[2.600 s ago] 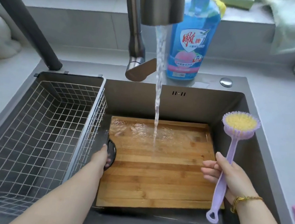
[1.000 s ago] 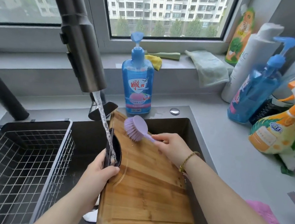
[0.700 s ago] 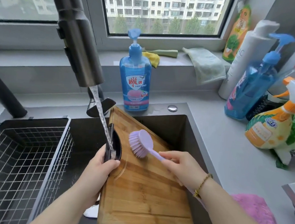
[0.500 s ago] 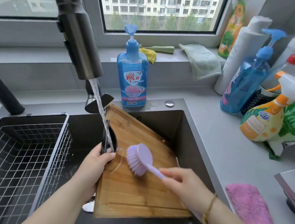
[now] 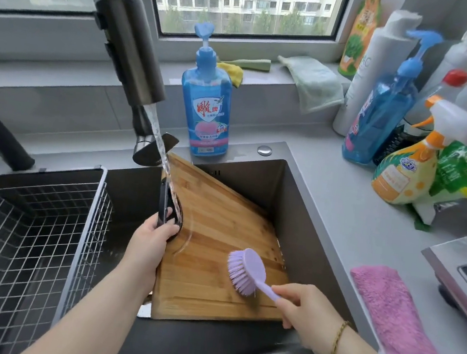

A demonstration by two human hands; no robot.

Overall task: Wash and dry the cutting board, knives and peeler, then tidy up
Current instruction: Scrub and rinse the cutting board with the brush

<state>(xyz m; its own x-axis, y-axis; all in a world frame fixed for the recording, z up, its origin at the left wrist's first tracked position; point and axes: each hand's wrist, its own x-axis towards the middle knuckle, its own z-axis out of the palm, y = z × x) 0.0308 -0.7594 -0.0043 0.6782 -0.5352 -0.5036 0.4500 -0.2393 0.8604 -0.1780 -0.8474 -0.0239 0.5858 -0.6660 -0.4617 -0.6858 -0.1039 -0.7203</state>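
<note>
Two grips, fingers clamped: left hand [image 5: 151, 237] on cutting board [image 5: 221, 225], right hand [image 5: 306, 316] on brush [image 5: 246, 271], beside basket [image 5: 89, 218].

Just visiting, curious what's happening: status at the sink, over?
Left hand grips cutting board by its dark handle, board tilted in sink under tap stream. Right hand holds purple brush, bristles on board. Nothing blocking the scrubbing.

Wire basket [image 5: 24, 240] left. Pink cloth [image 5: 395, 326] flat on counter [image 5: 338, 218]; orange-trigger spray bottle [image 5: 404, 173] behind it (label unreadable). Green cloth [image 5: 316, 81] draped over windowsill [image 5: 49, 71].
</note>
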